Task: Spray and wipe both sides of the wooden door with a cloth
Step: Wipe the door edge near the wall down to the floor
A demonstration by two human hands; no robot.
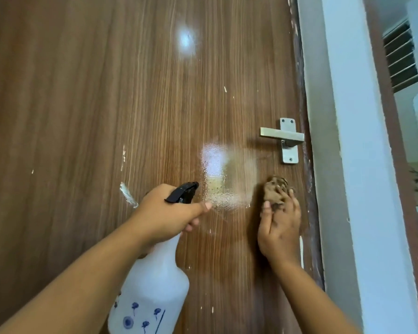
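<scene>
wet patch (223,191) on wooden door (106,104)

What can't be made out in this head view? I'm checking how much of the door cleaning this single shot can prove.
- Other side of the wooden door: hidden by the door itself.
- Door's top and bottom: cut off by the frame edges.
- Spray bottle base: cut off at the bottom edge.
- Cloth: mostly covered by the right hand.
- Bottle trigger: hidden behind the left hand.
</scene>
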